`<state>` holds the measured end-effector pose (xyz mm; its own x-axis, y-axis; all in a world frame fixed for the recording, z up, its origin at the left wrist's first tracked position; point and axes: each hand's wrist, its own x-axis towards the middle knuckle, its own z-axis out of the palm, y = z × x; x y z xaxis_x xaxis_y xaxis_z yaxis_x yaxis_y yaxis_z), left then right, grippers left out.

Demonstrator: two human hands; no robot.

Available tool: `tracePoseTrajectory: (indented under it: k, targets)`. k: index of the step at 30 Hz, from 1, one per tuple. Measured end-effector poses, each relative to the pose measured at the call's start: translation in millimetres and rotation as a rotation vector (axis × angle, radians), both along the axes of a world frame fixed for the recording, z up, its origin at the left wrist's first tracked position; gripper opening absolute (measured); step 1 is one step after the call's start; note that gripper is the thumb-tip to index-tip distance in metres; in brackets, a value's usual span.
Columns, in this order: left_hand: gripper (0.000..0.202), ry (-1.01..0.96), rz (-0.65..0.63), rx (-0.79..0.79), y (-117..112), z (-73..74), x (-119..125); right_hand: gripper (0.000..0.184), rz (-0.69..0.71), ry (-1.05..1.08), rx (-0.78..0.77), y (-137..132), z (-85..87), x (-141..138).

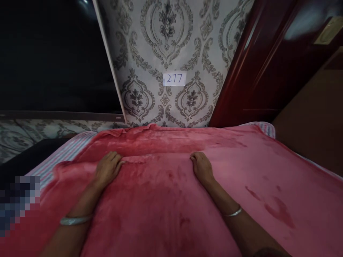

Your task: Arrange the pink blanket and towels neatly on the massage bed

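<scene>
The red-pink plush blanket point(150, 203) lies spread over a pale cloth with blue and pink stripes point(71, 149), below a grey damask-patterned wall point(166, 53). The left hand point(108, 167) and right hand point(203, 167), well apart, are curled closed on a raised fold point(160, 156) in it; whether that is a free edge is hard to tell in this dim light. Uneven pulling could skew the blanket, and dragging could bunch the cloth beneath.

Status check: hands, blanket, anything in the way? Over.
Left hand and right hand closed on a fold of red plush blanket. Blanket spread, creased. No obstacle visible between hands; wallpapered wall beyond.
</scene>
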<state>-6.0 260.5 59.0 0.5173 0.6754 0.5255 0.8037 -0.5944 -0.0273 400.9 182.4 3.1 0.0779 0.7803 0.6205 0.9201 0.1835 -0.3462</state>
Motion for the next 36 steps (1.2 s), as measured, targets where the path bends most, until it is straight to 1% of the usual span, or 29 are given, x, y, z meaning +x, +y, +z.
tracePoseTrajectory:
  k: [3,6,9,12,15,18,20,22,26,29,33,36]
  targets:
    - [0.033,0.005,0.019,-0.088,1.4,-1.9,-2.1,0.025,0.037,-0.004,-0.040,0.1,-0.9,1.1]
    - [0.030,-0.013,0.032,-0.182,2.3,-3.6,-15.1,0.028,0.107,-0.011,-0.061,-3.7,0.2,3.5]
    - [0.026,-0.029,0.099,-0.275,1.9,-4.9,-39.9,0.026,0.203,-0.008,-0.068,-10.0,2.3,7.1]
    - [0.027,-0.022,0.224,-0.347,1.1,-6.0,-69.6,0.027,0.268,-0.021,-0.080,-13.7,4.0,9.4]
    - [0.031,0.013,0.342,-0.356,0.3,-6.7,-97.0,0.024,0.305,-0.025,-0.102,-13.7,5.4,12.6]
    - [0.032,0.054,0.422,-0.300,-1.0,-6.4,-117.0,0.022,0.335,-0.030,-0.141,-11.9,5.8,21.0]
    - [0.030,0.079,0.479,-0.252,-2.4,-4.1,-123.2,0.022,0.322,-0.039,-0.175,-10.4,4.7,28.6]
    - [0.030,0.097,0.515,-0.228,-4.5,0.9,-122.2,0.023,0.288,-0.039,-0.211,-9.3,3.1,34.8]
    - [0.032,0.103,0.563,-0.164,-14.8,19.7,-107.2,0.024,0.225,-0.010,-0.254,-10.4,3.6,37.4]
    - [0.033,0.108,0.555,-0.070,-30.6,41.3,-98.0,0.025,0.181,-0.008,-0.205,-13.8,7.4,35.7]
    - [0.032,0.179,0.538,0.055,-56.2,81.3,-92.6,0.025,0.130,-0.032,-0.133,-19.6,15.8,38.9]
    - [0.030,0.261,0.532,0.100,-73.0,116.0,-87.3,0.028,0.042,-0.025,-0.094,-26.8,31.0,48.1]
